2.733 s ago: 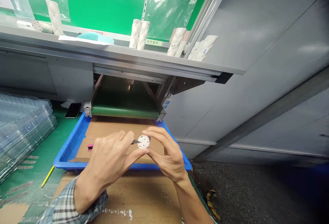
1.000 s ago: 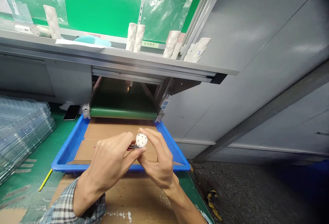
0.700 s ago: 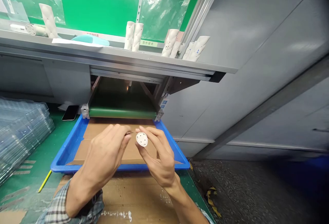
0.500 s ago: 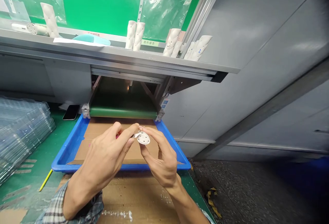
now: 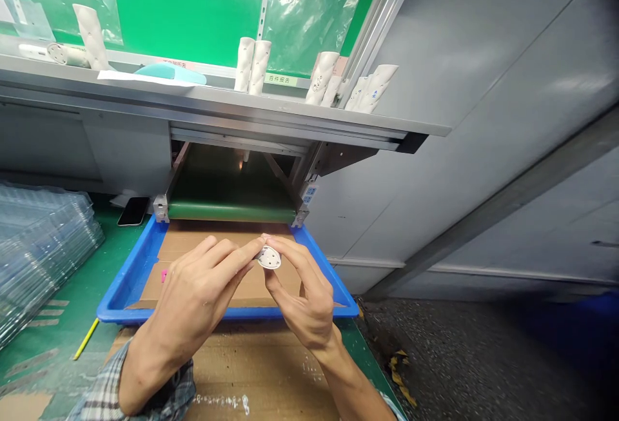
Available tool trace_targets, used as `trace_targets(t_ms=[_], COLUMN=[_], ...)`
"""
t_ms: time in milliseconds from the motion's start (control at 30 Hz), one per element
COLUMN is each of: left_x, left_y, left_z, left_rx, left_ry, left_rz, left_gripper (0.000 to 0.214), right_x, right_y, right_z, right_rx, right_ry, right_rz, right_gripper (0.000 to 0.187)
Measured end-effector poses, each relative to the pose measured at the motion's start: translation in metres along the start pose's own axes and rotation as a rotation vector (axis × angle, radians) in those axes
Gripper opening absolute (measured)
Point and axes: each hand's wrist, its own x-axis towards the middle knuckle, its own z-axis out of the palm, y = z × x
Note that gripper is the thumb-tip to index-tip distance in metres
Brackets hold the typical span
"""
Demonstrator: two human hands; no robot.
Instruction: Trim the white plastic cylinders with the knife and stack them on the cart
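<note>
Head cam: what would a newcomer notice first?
At centre, the left hand and right hand pinch a white round disc above a bright blue tray lined with cardboard. Behind, on a metal shelf, white moulded tubes stand against a green panel.

We looked from the person's head, forward and down, close onto the left hand [image 5: 193,305] and right hand [image 5: 304,311] above a blue tray [image 5: 126,279].
</note>
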Motion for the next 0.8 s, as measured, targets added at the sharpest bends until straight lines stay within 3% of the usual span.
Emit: trace_targets(t_ms=[800], left_x=[-0.0022], left_y=[0.0004], left_z=[-0.004], left_rx=[-0.077], left_ry=[-0.03], left_rz=[-0.055], left_gripper=[0.037], right_x=[0.0007], right_y=[-0.0008], right_z=[-0.0017], right_rx=[-0.025], right_ry=[0.002], right_rz=[-0.025], right_gripper=[0.054])
